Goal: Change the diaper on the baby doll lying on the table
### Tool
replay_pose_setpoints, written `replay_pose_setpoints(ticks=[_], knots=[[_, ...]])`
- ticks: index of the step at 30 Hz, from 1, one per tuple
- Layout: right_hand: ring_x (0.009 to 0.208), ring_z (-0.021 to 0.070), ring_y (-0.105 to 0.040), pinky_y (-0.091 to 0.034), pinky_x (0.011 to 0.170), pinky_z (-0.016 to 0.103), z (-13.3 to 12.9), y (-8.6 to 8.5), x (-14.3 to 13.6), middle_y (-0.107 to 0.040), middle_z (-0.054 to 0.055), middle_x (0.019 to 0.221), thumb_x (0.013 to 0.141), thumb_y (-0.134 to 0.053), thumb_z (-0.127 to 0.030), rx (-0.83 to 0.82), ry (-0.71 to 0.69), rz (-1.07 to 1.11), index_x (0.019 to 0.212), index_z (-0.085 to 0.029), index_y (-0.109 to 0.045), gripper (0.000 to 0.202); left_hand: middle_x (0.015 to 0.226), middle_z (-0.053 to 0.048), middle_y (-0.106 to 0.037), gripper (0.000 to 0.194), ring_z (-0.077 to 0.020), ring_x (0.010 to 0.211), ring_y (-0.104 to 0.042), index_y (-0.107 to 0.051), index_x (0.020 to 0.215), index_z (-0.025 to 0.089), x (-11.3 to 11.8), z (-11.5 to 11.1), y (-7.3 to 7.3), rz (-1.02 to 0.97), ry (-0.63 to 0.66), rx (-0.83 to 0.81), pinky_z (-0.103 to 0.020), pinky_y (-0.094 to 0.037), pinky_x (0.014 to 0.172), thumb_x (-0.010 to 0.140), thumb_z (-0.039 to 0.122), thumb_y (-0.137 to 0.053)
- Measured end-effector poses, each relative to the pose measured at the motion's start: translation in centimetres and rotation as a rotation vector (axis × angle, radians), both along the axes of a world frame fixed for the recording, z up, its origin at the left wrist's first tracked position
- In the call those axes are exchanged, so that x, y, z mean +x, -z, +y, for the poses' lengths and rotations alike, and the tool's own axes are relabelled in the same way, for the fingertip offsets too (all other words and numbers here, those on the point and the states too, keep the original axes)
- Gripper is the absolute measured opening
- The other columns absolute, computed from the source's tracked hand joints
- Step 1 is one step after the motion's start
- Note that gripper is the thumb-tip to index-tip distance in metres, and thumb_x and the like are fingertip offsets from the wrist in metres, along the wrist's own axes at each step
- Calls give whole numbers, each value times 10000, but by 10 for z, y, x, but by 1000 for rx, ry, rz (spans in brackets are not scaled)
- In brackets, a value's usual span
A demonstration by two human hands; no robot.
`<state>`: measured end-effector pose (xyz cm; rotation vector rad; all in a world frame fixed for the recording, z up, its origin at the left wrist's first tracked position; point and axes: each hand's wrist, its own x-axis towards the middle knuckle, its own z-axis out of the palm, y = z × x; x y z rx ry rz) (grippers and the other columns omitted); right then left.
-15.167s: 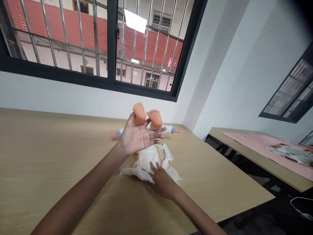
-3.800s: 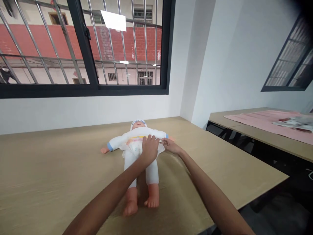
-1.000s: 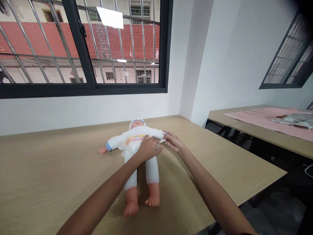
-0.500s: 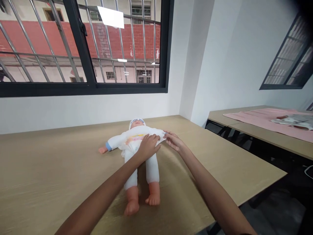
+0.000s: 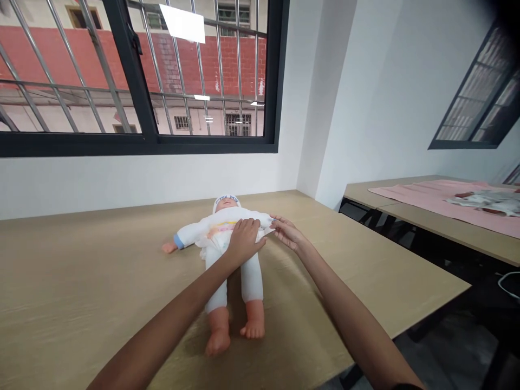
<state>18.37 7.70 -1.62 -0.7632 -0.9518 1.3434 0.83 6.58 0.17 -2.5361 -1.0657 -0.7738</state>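
A: Where is the doll (image 5: 227,246)?

B: It lies on its back on the table (image 5: 81,281), head toward the window (image 5: 138,76), bare feet toward the person. It wears a white suit with blue cuffs and a white cap. One arm sticks out to the left, flat on the wood.

A: And the hands?

B: The left hand (image 5: 242,242) rests palm down on the doll's belly, over the waist of a diaper (image 5: 217,234) with a coloured band. Its fingers (image 5: 248,226) lie close together, bent over the cloth; whether they pinch anything I cannot tell. The right hand (image 5: 288,234) is just beside the doll's other side, its fingers (image 5: 277,223) drawn together at the white edge there, touching it. They seem to nip the cloth, but the grip itself is too small to make out.

A: Are the two hands touching?

B: No, close but apart, with a bit of white cloth between them.

A: What lies around?

B: The table near the doll is plain light wood. Well apart to the right stands a second table (image 5: 426,227), with a pink cloth (image 5: 422,197) on it and something grey and white (image 5: 483,199) lying on that cloth. A smaller window (image 5: 479,103) is in the right wall.
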Motion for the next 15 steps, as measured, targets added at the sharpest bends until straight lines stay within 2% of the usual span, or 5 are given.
replay_pose_setpoints(ticks=[4, 10, 15], knots=[[672, 68, -579, -485, 623, 139, 2, 2, 1, -636, -25, 784, 612, -664, -85, -12, 3, 8, 903, -177, -608, 310, 990, -65, -570, 215, -217, 980, -496, -607, 941, 196, -1, 1, 1, 22, 42, -1, -364, -353, 886, 825, 359, -528], [713, 74, -587, -488, 660, 145, 3, 5, 1, -648, -17, 807, 590, -686, -75, 8, -37, 7, 919, -166, -608, 350, 1064, -74, -595, 248, -235, 1067, -479, -676, 933, 219, -1, 3, 5, 68, 30, -15, -420, -289, 983, 832, 387, -524], [712, 75, -591, -488, 664, 147, 1, 3, 0, -648, -22, 789, 593, -678, -59, 12, -36, 2, 911, -175, -612, 345, 989, -63, -626, 249, -238, 1049, -489, -686, 789, 204, 0, 4, 6, 95, 24, -51, -425, -276, 1003, 829, 386, -521]])
